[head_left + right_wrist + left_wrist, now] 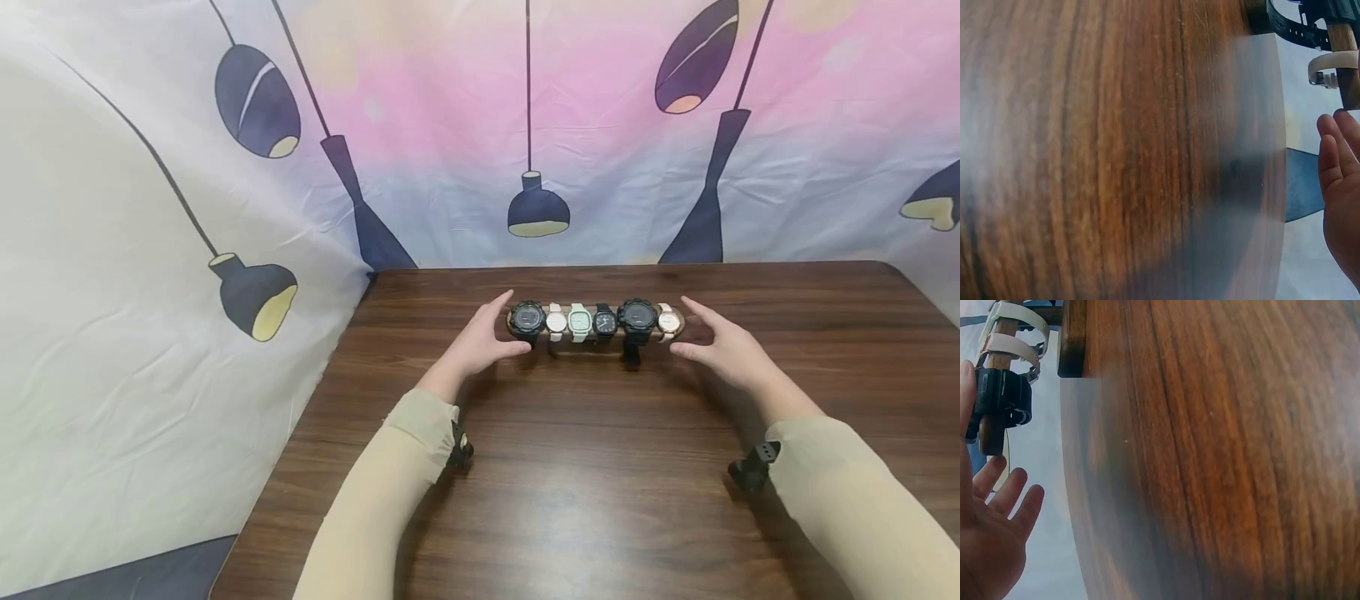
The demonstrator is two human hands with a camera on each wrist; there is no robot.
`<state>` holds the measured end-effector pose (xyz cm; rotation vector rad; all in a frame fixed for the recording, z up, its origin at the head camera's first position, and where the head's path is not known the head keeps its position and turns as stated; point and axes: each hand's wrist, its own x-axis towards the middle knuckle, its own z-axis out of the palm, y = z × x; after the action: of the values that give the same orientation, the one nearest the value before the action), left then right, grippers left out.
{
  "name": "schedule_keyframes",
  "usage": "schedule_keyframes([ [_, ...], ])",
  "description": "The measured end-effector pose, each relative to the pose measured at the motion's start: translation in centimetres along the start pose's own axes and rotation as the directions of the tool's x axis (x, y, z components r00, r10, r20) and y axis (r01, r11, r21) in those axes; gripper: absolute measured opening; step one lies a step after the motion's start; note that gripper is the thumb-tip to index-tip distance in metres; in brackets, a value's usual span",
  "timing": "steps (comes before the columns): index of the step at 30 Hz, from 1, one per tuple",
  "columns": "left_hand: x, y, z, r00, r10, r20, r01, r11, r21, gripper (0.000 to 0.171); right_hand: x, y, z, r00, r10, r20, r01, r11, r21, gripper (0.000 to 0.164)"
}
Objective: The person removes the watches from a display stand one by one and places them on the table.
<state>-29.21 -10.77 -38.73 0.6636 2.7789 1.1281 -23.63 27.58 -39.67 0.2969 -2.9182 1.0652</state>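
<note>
A wooden bar stand [992, 436] carries several wristwatches in a row near the back of the table. From left to right these are a bulky black watch [527, 318], a small white-strapped watch [556, 322], a mint-green watch [580, 322], a square black watch [604, 322], a large black watch [637, 317] and a white-strapped watch with a rose-gold case [669, 322]. My left hand [478, 342] is spread around the bar's left end, thumb close to the bulky black watch. Around the right end, my right hand [733, 352] has its thumb and fingers apart, fingertips right by the bar tip.
The brown wood-grain table [585, 483] extends in front of the stand and to both sides. Behind it hangs a cloth backdrop [465, 208] printed with lamps. Each sleeve cuff bears a small black camera [753, 467].
</note>
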Motion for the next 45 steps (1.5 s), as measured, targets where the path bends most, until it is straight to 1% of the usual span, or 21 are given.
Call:
schedule_keyframes([
  [3, 0.1, -0.1, 0.2, 1.0, -0.002, -0.005, 0.002, 1.0, -0.023, 0.094, 0.1, 0.0, 0.1, 1.0, -0.002, -0.003, 0.002, 1.0, 0.01, 0.087],
  [10, 0.2, -0.2, 0.7, 1.0, -0.012, -0.008, 0.012, 0.999, -0.043, 0.093, 0.3, -0.1, 0.4, 1.0, -0.01, -0.008, 0.011, 0.999, 0.034, 0.086],
  [21, 0.4, 0.0, 1.1, 1.0, -0.011, 0.0, 0.011, 0.995, -0.095, 0.091, 0.5, -0.7, 0.6, 1.0, 0.007, -0.001, -0.007, 0.999, 0.044, 0.088],
  [27, 0.7, -0.1, 1.2, 1.0, 0.014, -0.01, -0.015, 0.991, -0.133, 0.089, 0.6, -0.5, 0.6, 1.0, -0.004, -0.01, 0.004, 0.998, 0.066, 0.086],
  [34, 0.9, -0.1, 1.2, 1.0, 0.016, -0.026, -0.019, 0.994, -0.108, 0.085, 1.0, -0.2, 0.7, 1.0, -0.011, 0.0, 0.011, 0.994, 0.106, 0.082],
  [41, 0.9, 0.0, 1.2, 1.0, 0.004, -0.005, -0.004, 0.997, -0.079, 0.085, 1.3, -0.4, 0.9, 1.0, -0.012, 0.012, 0.01, 0.991, 0.13, 0.082],
  [45, 0.9, 0.1, 1.3, 1.0, 0.012, -0.009, -0.012, 0.997, -0.074, 0.087, 1.4, -0.5, 1.0, 1.0, -0.016, 0.026, 0.013, 0.99, 0.139, 0.085],
])
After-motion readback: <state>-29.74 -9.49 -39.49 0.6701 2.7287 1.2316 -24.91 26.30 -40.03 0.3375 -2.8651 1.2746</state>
